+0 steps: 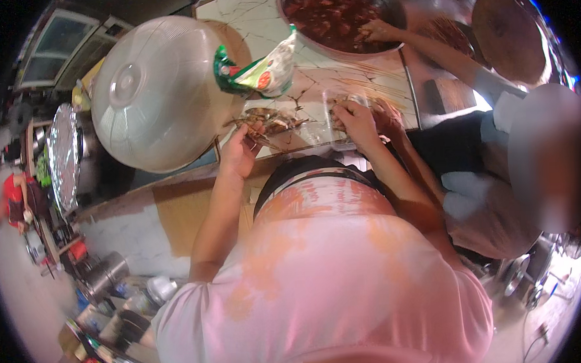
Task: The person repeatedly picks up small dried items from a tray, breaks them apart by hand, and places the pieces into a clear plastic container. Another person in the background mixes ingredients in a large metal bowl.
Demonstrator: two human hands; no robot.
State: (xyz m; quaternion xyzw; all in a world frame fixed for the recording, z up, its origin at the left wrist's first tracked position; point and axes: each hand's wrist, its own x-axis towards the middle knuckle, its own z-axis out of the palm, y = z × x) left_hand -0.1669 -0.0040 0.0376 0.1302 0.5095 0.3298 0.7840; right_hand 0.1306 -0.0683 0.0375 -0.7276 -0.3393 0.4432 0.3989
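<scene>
My left hand (239,153) grips thin brown food pieces (255,130) at the edge of a small pile (280,119) on the marble-patterned tabletop (310,81). What kind of food it is, I cannot tell. My right hand (358,121) is bent over a clear plastic container (343,144) that has similar brown bits in it. Its fingertips are partly hidden, so a hold on a piece is not certain. Close beside it on the right is a co-worker's hand (390,118). Behind the pile stands a crumpled green and white plastic bag (261,75).
A large translucent plastic dome (170,89) takes up the table's left side. Bamboo skewers (375,70) lie near a wide metal basin (283,6) of red-brown liquid, where the co-worker's other hand (379,31) dips. A foil-covered pot (66,157) stands farther left.
</scene>
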